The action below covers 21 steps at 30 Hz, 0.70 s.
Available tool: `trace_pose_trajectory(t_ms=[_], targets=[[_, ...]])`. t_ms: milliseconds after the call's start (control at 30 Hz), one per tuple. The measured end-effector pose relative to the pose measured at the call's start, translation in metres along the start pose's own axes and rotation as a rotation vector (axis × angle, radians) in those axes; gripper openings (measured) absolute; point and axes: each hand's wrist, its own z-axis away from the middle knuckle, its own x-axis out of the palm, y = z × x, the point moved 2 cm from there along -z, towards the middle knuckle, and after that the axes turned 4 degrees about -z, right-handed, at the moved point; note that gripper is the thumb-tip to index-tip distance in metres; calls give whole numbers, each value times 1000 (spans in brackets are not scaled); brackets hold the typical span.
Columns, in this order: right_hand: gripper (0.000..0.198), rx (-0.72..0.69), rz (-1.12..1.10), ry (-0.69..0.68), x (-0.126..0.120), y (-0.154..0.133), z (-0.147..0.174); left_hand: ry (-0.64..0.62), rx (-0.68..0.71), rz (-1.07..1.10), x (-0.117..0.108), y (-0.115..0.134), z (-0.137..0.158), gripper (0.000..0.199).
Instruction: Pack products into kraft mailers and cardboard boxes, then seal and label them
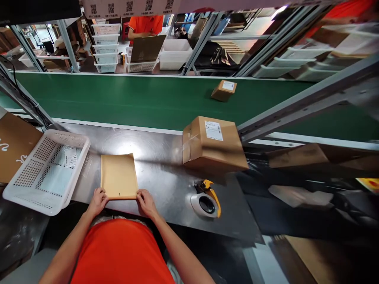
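A flat, tan piece of cardboard (119, 175) lies on the metal worktable, with a narrow fold along its near edge and a small dark mark there. My left hand (98, 201) is closed on its near left corner. At the near right corner, my right hand (146, 202) grips the same edge between thumb and fingers. A tape dispenser (214, 195) with a yellow handle and a wide roll rests to the right of my right hand. To the left of my left hand stands a white perforated basket (79, 157) holding a labelled, pale flat packet (55, 175).
A taped, labelled carton (217, 146) stands at the table's (166, 157) back right. Beyond runs a green conveyor belt (133, 100) carrying a small box (224, 91). Metal posts (296, 96) frame the station. A person in orange (145, 25) is across the belt.
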Motion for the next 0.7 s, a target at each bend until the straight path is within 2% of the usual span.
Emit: trace_pose_trajectory(t_ms=[133, 233, 400, 567, 633, 700], targets=[[21, 63, 106, 65, 6, -2, -3, -75, -146, 34, -1, -9, -11, 16], [20, 129, 175, 77, 5, -4, -6, -113, -174, 44, -4, -10, -19, 12], [18, 232, 262, 22, -3, -7, -16, -150, -184, 51, -5, -9, -22, 8], [17, 272, 314, -18, -8, -12, -22, -119, -175, 86, -2, -13, -6, 19], [18, 270, 325, -29, -9, -13, -21, -101, -162, 166, -1, -15, 1, 24], [19, 260, 334, -40, -9, -13, -21, -56, -231, 280, -3, -19, 6, 37]])
